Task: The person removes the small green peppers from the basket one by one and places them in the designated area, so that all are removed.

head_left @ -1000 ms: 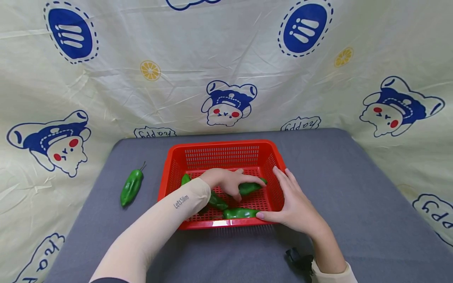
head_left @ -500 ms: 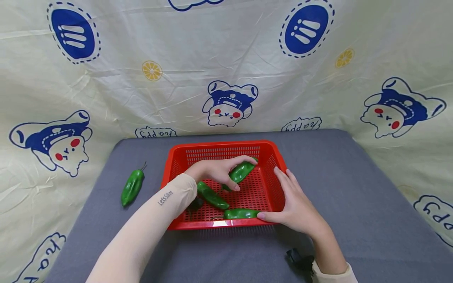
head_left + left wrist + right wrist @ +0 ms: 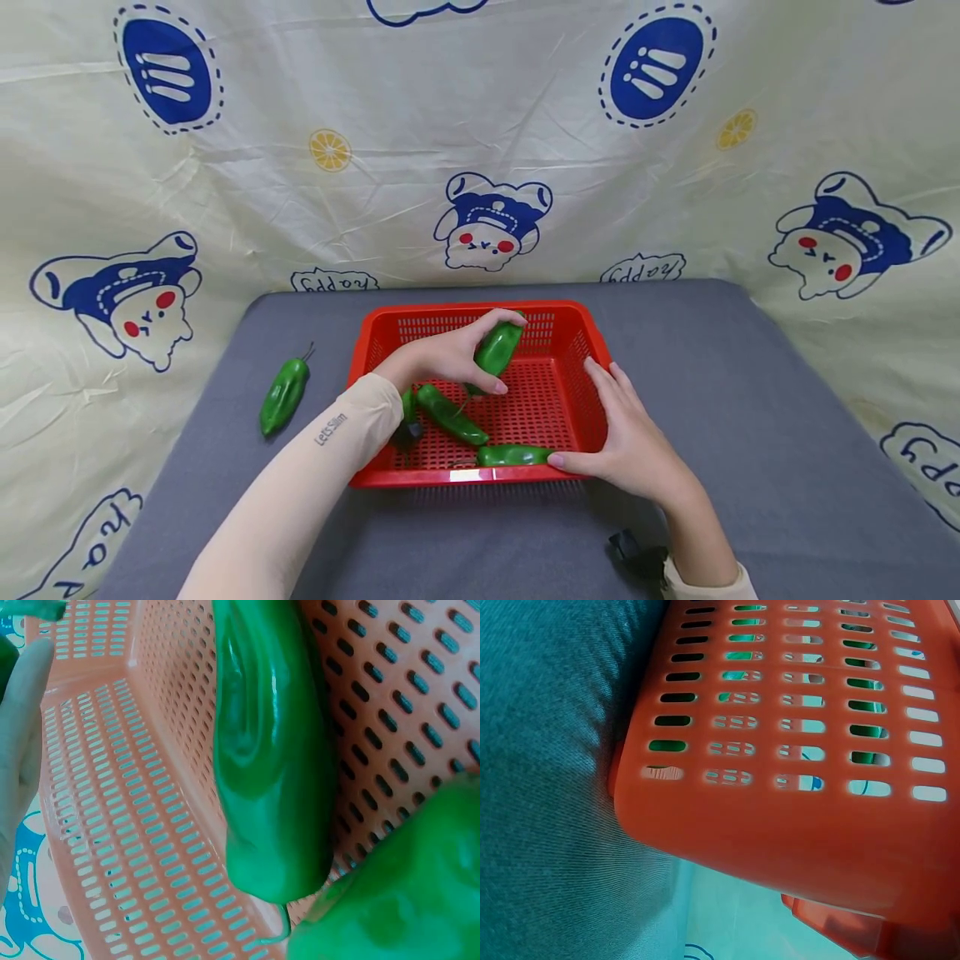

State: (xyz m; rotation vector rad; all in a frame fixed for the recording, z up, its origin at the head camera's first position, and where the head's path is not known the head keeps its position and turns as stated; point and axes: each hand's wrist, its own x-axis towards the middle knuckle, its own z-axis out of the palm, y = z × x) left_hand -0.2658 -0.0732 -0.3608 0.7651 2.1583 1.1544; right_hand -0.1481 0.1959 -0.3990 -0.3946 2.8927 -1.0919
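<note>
My left hand [image 3: 452,354] grips a green pepper [image 3: 498,348] between thumb and fingers over the left half of a red plastic basket [image 3: 480,477]. The pepper stands tilted, its thin stem hanging below the thumb. In the left wrist view, fingers [image 3: 22,724] show at the left edge. Several other green peppers lie in the basket: one pepper [image 3: 452,414] near its middle, one pepper [image 3: 513,455] along the front wall, one partly hidden behind the left wrist. My right hand [image 3: 630,437] rests on the front right corner, fingers extended over the right rim, thumb on the front rim.
Another green pepper [image 3: 285,396] lies on the grey tabletop [image 3: 750,433], left of the basket. A pale printed cloth [image 3: 390,217] hangs behind the table. A black device [image 3: 636,552] sits under the right wrist.
My left hand has lifted the pepper from the basket's right side and carried it left, turning it more upright. My right hand stays at the corner.
</note>
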